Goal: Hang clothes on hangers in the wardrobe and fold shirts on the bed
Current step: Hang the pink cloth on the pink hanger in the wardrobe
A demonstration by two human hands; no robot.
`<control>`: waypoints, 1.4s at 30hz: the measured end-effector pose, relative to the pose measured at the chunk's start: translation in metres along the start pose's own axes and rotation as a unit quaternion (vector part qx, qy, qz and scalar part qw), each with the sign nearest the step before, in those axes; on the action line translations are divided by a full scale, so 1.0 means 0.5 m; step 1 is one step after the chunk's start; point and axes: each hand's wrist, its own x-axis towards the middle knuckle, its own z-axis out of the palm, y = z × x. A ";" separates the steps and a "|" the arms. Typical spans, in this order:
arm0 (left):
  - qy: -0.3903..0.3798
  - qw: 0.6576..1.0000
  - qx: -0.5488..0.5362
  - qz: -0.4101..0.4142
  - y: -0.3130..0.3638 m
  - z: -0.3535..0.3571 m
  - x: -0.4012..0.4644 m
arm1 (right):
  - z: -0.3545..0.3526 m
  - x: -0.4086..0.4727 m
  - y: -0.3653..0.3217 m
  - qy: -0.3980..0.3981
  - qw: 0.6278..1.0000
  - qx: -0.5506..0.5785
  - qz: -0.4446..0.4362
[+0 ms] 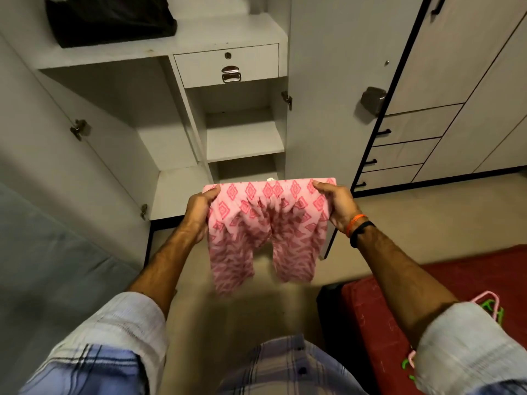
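Two hands up front, holding pink trousers [262, 232] stretched by the waistband in mid-air over the floor, facing the open wardrobe [159, 49]. Left hand [199, 209] grips the left end of the waistband, fingers curled round the cloth. Right hand [336, 203] grips the right end the same way, thumb on top. Legs hang down between the forearms, lower part blurred. Orange and black bands [358, 228] on the right wrist.

Wardrobe: doors open, grey shelves inside, drawer [226, 65] with a metal handle closed, dark bundle [111, 18] on the upper shelf. Second cabinet [445, 89] at right with black edging and small drawers.

Bed [470, 280] with red cover at lower right; pink and green hangers [489, 305] lie on it, partly hidden by the right sleeve. Grey cushion-like surface at far left, can't tell what it is
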 end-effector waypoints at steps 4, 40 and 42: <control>-0.029 0.996 -0.060 -0.051 0.001 0.000 -0.013 | -0.008 0.004 0.000 -0.008 0.997 0.009 0.078; 0.066 0.976 0.159 0.134 -0.019 0.246 -0.091 | 0.173 -0.044 0.012 -0.008 0.896 -0.416 -0.152; 0.039 0.982 0.155 0.103 -0.015 0.255 -0.102 | 0.170 -0.046 0.008 -0.030 0.902 -0.410 -0.132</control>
